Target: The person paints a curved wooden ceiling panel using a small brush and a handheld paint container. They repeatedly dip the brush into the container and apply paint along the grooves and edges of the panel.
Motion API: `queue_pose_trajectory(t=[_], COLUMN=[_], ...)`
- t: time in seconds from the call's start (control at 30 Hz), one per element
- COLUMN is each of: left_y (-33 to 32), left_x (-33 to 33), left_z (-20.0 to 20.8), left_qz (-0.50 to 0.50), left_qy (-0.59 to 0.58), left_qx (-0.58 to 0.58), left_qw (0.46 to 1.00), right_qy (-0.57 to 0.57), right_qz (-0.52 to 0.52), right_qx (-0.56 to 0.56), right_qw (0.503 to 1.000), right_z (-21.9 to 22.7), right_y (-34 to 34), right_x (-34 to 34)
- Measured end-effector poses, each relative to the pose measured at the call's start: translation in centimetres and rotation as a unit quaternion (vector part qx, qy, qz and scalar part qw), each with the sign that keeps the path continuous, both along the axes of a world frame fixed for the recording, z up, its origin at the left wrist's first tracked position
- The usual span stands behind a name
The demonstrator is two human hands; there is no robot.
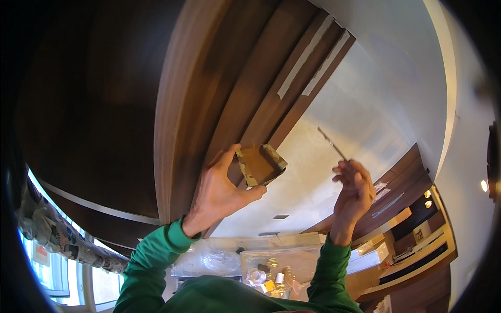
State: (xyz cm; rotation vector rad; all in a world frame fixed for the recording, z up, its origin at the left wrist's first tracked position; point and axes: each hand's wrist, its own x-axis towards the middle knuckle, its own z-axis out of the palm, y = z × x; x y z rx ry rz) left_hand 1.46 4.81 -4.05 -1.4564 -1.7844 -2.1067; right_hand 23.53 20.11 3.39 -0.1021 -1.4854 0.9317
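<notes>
My left hand (221, 189) grips a small, shallow square box (275, 156) by its sides, thumb below and fingers above. The box has an open top, mottled tan-and-dark walls and a brown inside; whether it holds a liquid I cannot tell. To the right, my raised right hand (355, 194) pinches a thin paintbrush (332, 144), its dark tip pointing up and left. The brush is apart from both the box and the wood. Close beyond my left hand run dark brown wooden panels (229, 112), and the box overlaps their edge in view.
Pale masking strips (307, 56) cling to the panels' upper part. Below me, a plastic-covered surface (302, 258) carries a white bottle (279, 278), a yellow item (268, 286) and other small things. A wrapped pipe-like length (68, 242) crosses the lower left. Wooden shelving (417, 266) stands at right.
</notes>
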Motion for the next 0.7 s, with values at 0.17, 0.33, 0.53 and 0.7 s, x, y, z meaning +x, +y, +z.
queue_pose_trajectory(t=[0.17,0.33,0.53,0.7], left_y=[0.5,1.5,-0.1,-2.3], left_x=[-0.1,0.1,0.4,0.5], left_z=[-0.3,-0.4,3.2,10.0], left_qz=[0.005,0.049,-0.001,-0.091], left_qy=[0.021,0.039,0.087,0.078], left_qx=[-0.016,-0.015,-0.077,-0.089], left_qw=[1.0,0.998,0.993,0.989], right_qy=[0.026,0.046,0.077,0.135], right_qz=[0.063,0.081,0.097,0.139], right_qx=[-0.011,-0.053,-0.034,-0.023], right_qw=[0.998,0.994,0.992,0.981], right_z=[2.6,4.2,6.9,10.2], right_y=[5.2,8.8,10.9,12.7], right_x=[-2.4,-4.1,-6.2,-8.3])
